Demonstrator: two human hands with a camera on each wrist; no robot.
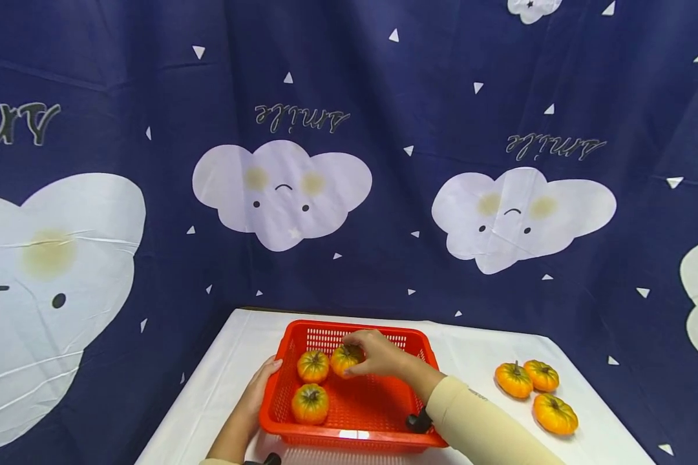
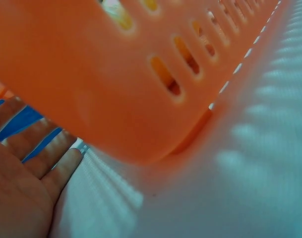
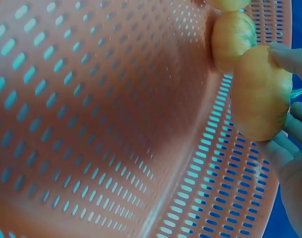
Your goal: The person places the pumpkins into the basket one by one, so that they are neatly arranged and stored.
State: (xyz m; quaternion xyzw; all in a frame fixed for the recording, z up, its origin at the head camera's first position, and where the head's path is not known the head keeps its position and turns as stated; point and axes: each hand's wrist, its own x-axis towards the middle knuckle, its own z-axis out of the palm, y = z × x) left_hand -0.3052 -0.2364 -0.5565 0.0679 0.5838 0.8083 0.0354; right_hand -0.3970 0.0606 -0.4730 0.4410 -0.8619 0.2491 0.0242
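Observation:
My right hand [image 1: 374,354] reaches into a red plastic basket [image 1: 360,444] and grips a small orange pumpkin [image 1: 343,357] near its back wall. In the right wrist view, fingers and thumb stand around that pumpkin [image 3: 260,94], its green stem pointing toward the palm. Another pumpkin [image 1: 313,367] sits just left of it, and one more [image 1: 310,404] lies nearer the front left corner. My left hand [image 1: 257,392] rests against the basket's left side, fingers near the rim. The left wrist view has its fingers extended along the outside of the basket wall [image 2: 106,99].
To the right of the basket, three more pumpkins, one at front [image 1: 555,414], one at left [image 1: 514,380] and one behind [image 1: 541,376], lie grouped on the white tablecloth [image 1: 471,361]. A dark blue curtain [image 1: 395,271] with cloud prints hangs behind the table.

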